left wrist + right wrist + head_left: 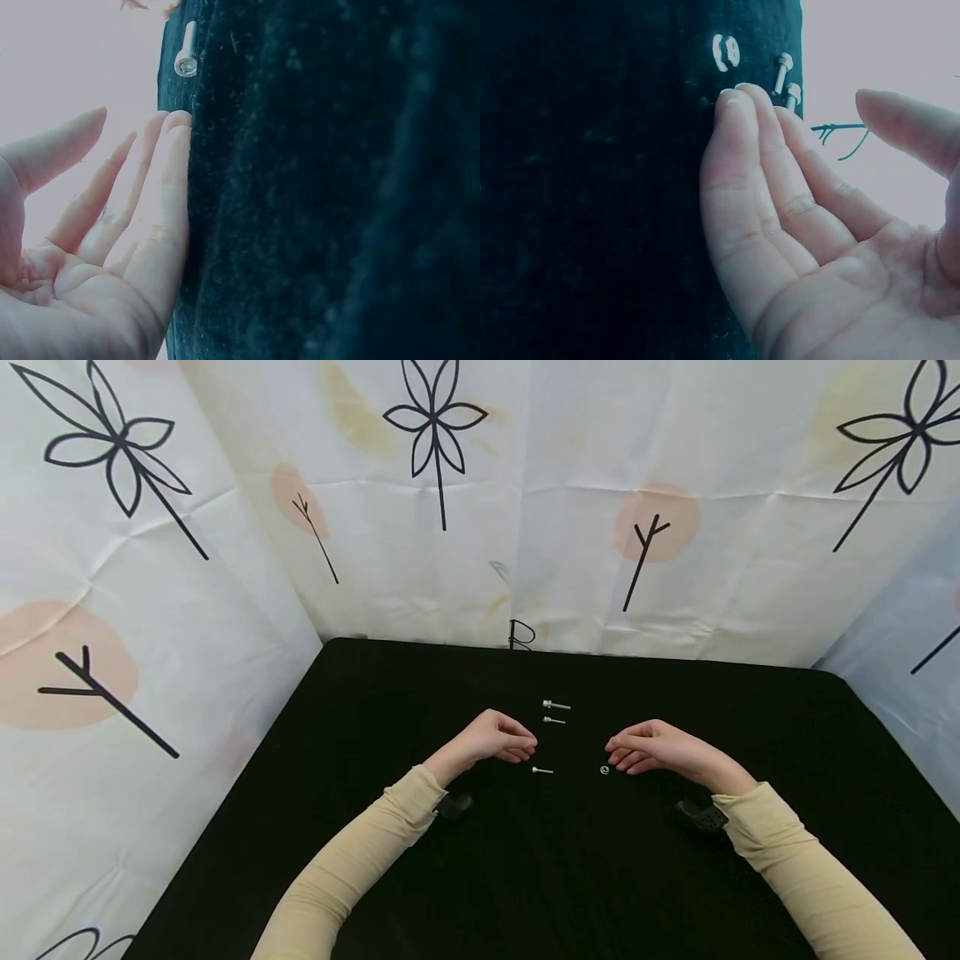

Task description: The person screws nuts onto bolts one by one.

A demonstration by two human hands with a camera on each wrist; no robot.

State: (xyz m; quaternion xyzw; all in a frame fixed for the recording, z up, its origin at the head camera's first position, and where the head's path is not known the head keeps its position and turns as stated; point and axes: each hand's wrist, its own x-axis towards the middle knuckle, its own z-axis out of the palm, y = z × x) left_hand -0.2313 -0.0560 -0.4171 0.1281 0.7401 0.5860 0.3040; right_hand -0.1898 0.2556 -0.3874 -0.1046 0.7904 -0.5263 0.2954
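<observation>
My left hand (pixel 504 739) hovers low over the black table, fingers relaxed and thumb held apart from them, with nothing in its grasp. A small silver socket-head screw (pixel 542 770) lies just beyond its fingertips; the left wrist view shows the recessed head of that screw (pixel 186 64). On the other side, my right hand (pixel 654 747) holds nothing either, its fingers loosely bent. Right at its fingertips lies a small silver ring-shaped piece (pixel 604 770), seen as a bright ring (pixel 726 52) in the right wrist view.
Farther back on the black cloth (pixel 420 685) lie a longer silver bolt (pixel 557 705) and a shorter one (pixel 554 720), side by side. Patterned white curtains (pixel 570 527) stand behind the table and along its sides.
</observation>
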